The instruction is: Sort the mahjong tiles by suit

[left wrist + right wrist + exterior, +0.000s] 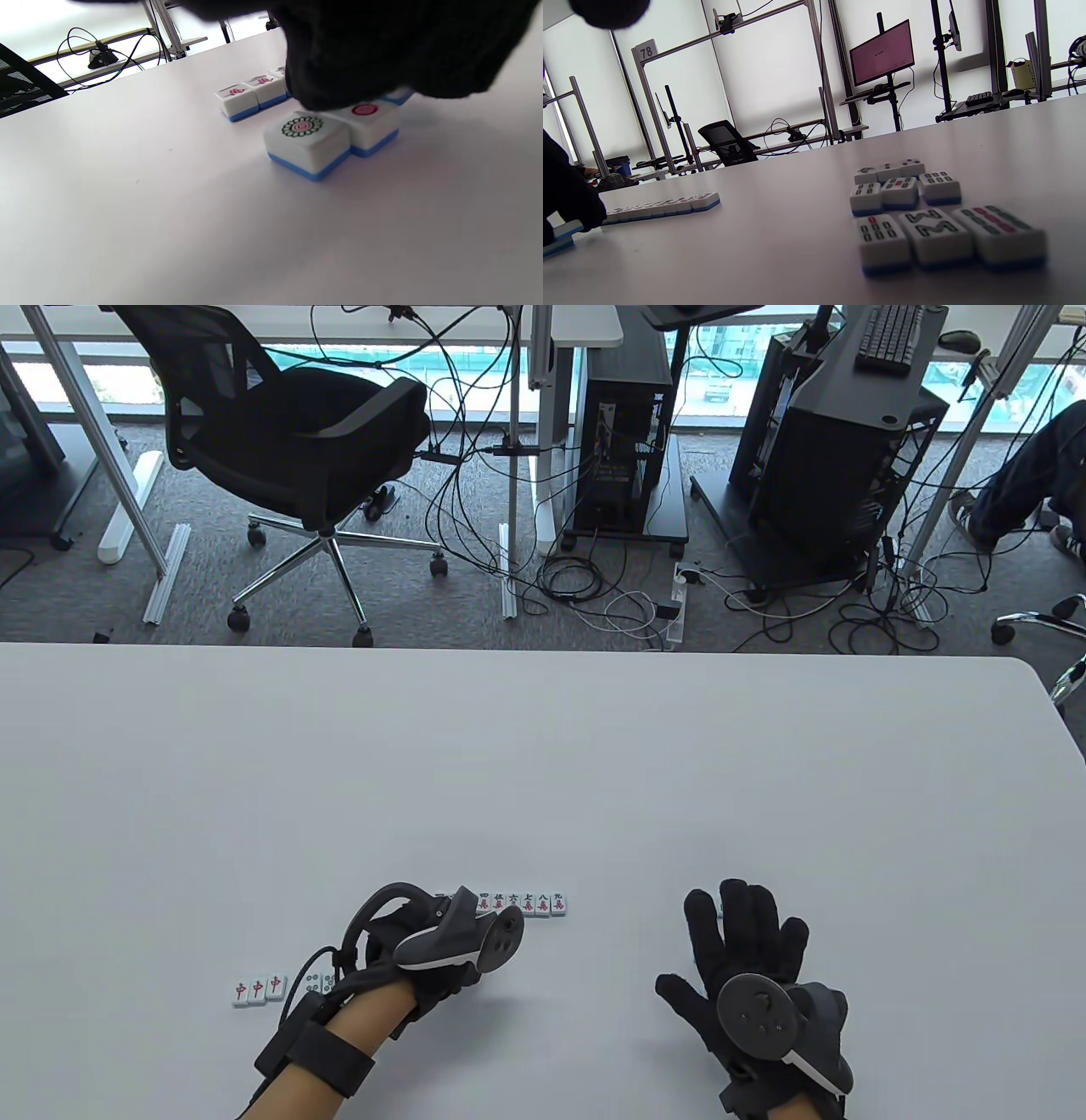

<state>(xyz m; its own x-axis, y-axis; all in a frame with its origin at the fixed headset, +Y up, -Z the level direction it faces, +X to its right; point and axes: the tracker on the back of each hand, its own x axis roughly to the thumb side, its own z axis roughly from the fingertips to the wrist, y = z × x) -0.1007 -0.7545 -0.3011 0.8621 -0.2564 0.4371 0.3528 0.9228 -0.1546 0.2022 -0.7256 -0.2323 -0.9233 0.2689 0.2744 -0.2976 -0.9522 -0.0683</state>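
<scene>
Dots are the suit in hand: my left hand (424,950) presses fingers together on a dot tile (373,123) beside the one-dot (307,142) on the counter (543,780). Right hand (747,976) rests spread, holding nothing. Next, I should slide it flush into a row.

Two hands in black fabric sensor gloves.
Left hand (407,959) and right hand (747,967) each carry a grey tracker; bare skin, black straps and cable on the left forearm.
</scene>
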